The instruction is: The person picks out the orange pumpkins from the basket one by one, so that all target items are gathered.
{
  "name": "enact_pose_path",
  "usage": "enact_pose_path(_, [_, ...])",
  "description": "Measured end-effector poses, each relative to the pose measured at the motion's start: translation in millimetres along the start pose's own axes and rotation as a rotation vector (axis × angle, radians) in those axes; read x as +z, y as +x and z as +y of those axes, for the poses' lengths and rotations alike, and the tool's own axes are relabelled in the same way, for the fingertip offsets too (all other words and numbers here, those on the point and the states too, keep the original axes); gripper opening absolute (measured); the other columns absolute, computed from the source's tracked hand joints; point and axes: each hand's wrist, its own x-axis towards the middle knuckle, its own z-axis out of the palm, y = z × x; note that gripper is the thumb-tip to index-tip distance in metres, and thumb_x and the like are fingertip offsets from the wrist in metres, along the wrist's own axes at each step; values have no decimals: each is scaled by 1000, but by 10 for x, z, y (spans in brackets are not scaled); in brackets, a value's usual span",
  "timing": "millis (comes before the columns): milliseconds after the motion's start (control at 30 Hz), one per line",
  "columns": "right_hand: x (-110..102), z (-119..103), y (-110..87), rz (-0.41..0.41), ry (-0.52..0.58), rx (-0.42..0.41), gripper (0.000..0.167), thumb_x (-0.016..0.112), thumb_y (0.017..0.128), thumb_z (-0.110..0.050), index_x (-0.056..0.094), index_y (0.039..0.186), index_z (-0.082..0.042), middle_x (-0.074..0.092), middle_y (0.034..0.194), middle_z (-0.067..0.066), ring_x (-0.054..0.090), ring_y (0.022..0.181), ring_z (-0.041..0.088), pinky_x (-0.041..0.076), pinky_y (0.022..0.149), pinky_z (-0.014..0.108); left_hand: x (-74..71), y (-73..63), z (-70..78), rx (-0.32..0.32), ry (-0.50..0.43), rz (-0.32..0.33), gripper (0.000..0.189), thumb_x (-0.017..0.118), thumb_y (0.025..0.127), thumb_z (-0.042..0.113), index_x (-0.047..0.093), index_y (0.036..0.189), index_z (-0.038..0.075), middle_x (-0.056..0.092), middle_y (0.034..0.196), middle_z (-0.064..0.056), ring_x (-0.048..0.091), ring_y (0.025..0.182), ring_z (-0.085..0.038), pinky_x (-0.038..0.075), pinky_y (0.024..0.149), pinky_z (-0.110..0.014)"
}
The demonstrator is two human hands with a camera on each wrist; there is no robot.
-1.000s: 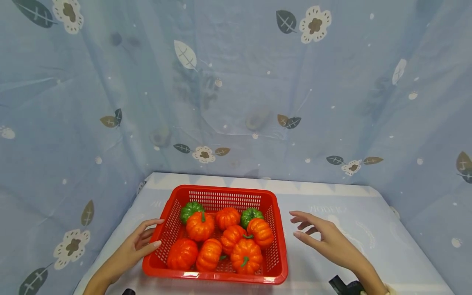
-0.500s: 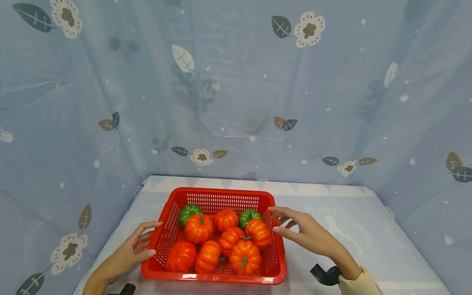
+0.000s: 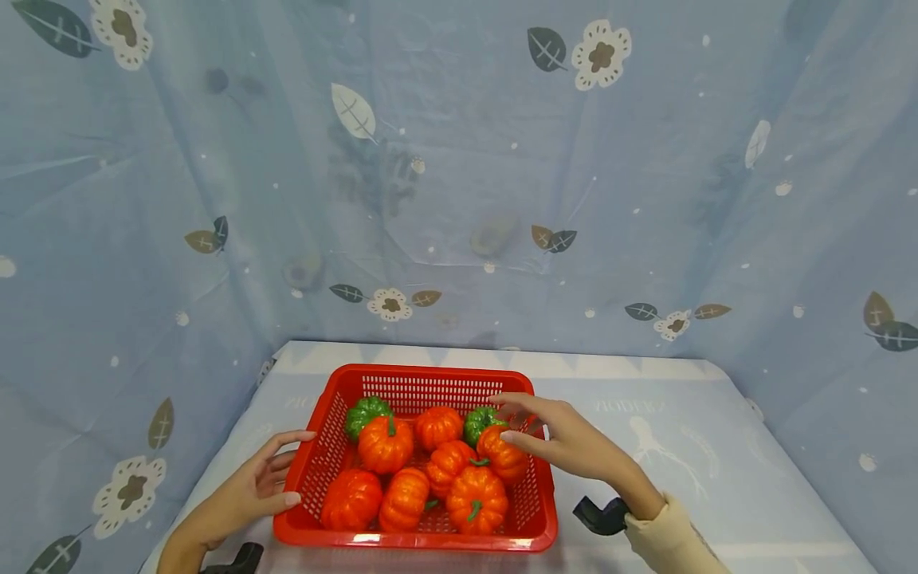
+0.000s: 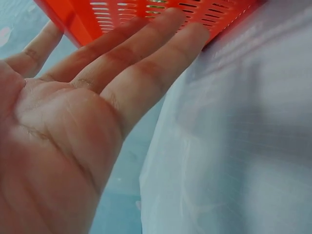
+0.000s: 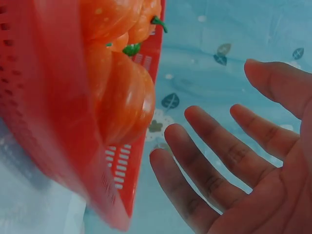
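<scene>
A red plastic basket [image 3: 414, 539] stands on the table and holds several orange pumpkins and two green ones. At its left side my left hand [image 3: 254, 486] rests with relaxed fingers; in the left wrist view the fingertips [image 4: 195, 36] lie against the slotted wall. My right hand [image 3: 562, 434] is over the basket's right rim, fingers spread and nothing between them. Nearest to it are an orange pumpkin [image 3: 502, 454] and a green pumpkin [image 3: 479, 422], partly covered by the fingers. The right wrist view shows the hand [image 5: 243, 170] apart from an orange pumpkin [image 5: 129, 97].
The table [image 3: 667, 446] has a pale printed cover and reaches out on both sides of the basket. A blue curtain [image 3: 459, 199] with leaves and flowers closes off the back and sides. Other orange pumpkins, such as one pumpkin [image 3: 351, 498] at the front left, fill the basket.
My right hand has moved left from beside the basket to over its right rim and the pumpkins there. The left hand stays at the left side.
</scene>
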Motion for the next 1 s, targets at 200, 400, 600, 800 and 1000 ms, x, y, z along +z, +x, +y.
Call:
enact_pose_path(200, [71,-29,233,-21,26,-29,49,67,100,-41,54,147,-31,68,126,-12,66,113,21,57,89,38,16,-49,2,0,-10,-1,78,68,97,6,23,160,12,24,158,-38,49,134,-47,58,91,-46])
enact_pose_path(400, [199,-80,493,-55,53,-38,45,67,100,-42,56,143,-33,67,122,-10,64,108,11,56,89,38,34,-80,-7,-13,-15,7,80,69,96,6,23,161,13,26,158,-37,50,134,-45,58,92,-44])
enact_pose_path(600, [347,-163,738,-134,52,-66,49,67,99,-43,55,145,-30,65,128,-12,64,111,14,56,92,37,42,-97,-8,-2,-15,21,79,69,96,7,23,160,11,27,158,-36,51,134,-41,57,93,-43])
enact_pose_path(800, [474,-208,954,-201,27,-87,55,67,98,-48,54,148,-26,61,137,-11,61,116,15,55,92,33,38,-63,-8,29,-26,5,77,67,97,3,24,159,13,27,157,-36,52,133,-37,57,93,-44])
enact_pose_path(1000, [631,-198,1139,-248,42,-114,57,72,96,-44,55,147,-24,56,146,-4,57,126,24,53,100,37,24,-57,-7,29,-39,-15,78,67,96,3,24,160,15,27,157,-35,51,133,-39,57,94,-45])
